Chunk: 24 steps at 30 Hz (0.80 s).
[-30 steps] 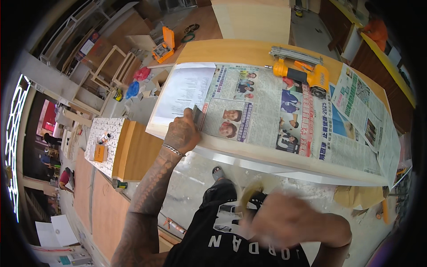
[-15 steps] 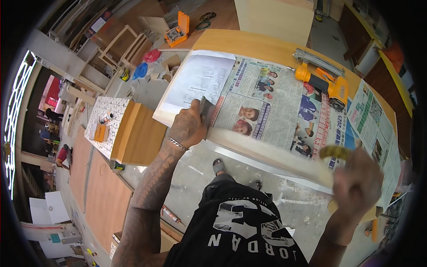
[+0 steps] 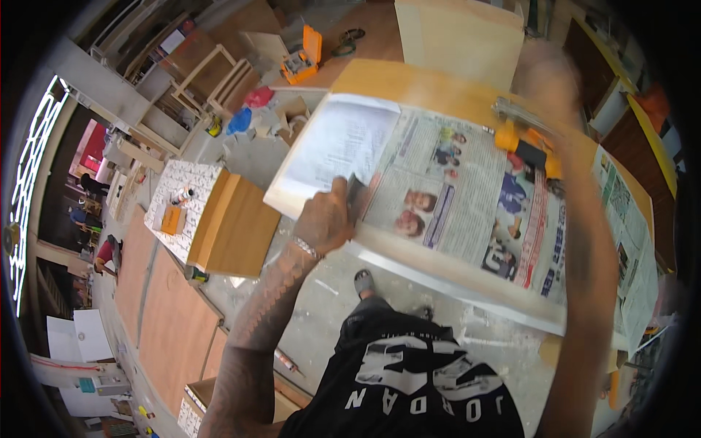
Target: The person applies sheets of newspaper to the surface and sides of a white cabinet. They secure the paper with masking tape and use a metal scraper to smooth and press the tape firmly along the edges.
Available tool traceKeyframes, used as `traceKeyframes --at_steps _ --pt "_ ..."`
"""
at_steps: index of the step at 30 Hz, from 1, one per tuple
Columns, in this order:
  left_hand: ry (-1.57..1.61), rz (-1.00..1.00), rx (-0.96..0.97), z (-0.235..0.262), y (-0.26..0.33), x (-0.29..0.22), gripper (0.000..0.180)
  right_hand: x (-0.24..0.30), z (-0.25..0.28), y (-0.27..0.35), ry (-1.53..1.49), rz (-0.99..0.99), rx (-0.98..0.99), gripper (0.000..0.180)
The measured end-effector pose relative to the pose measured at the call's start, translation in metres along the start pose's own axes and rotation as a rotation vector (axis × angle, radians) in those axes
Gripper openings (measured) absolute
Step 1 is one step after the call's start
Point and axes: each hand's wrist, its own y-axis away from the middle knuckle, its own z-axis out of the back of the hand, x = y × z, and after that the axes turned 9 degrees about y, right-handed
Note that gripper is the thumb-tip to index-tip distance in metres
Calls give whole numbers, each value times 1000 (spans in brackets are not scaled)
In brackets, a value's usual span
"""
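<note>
My left hand (image 3: 326, 221) is at the near edge of a newspaper-covered workbench, closed around a dark, flat, blade-like piece (image 3: 355, 198) whose kind I cannot make out. Right beside it starts a long pale strip (image 3: 453, 276) running along that edge. On the far right, my right hand (image 3: 549, 80) reaches across the bench beyond a yellow and black nail gun (image 3: 542, 153). It is smeared by motion, so its fingers and anything in them do not show. Newspaper (image 3: 467, 201) and a white printed sheet (image 3: 343, 142) cover the bench top.
A wooden box-like piece (image 3: 234, 226) stands left of the bench beside a patterned board (image 3: 179, 197). Large brown panels (image 3: 171, 321) lie farther left. An open orange tool case (image 3: 303, 58) sits at the back. A person in red (image 3: 108, 255) bends down at far left.
My right hand has swung from the bench's near right edge to its far side; the yellow ring-shaped thing by it no longer shows. My left hand keeps its place at the edge.
</note>
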Motion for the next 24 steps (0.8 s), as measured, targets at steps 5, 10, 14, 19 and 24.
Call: traceKeyframes --at_steps 5,10,14,19,24 --pt "31 -1 -16 10 -4 11 38 20 177 -103 135 420 -1244 40" --pt "724 224 94 17 -9 8 49 -37 192 19 838 156 -988 29" --pt "1077 98 112 -24 -24 -28 57 -72 129 80 563 -75 -885 23" --pt "554 -232 131 -54 -45 -59 75 -74 61 111 435 -107 -748 15" --pt "714 -322 231 -54 -40 -60 54 -51 9 139 422 -26 -683 20"
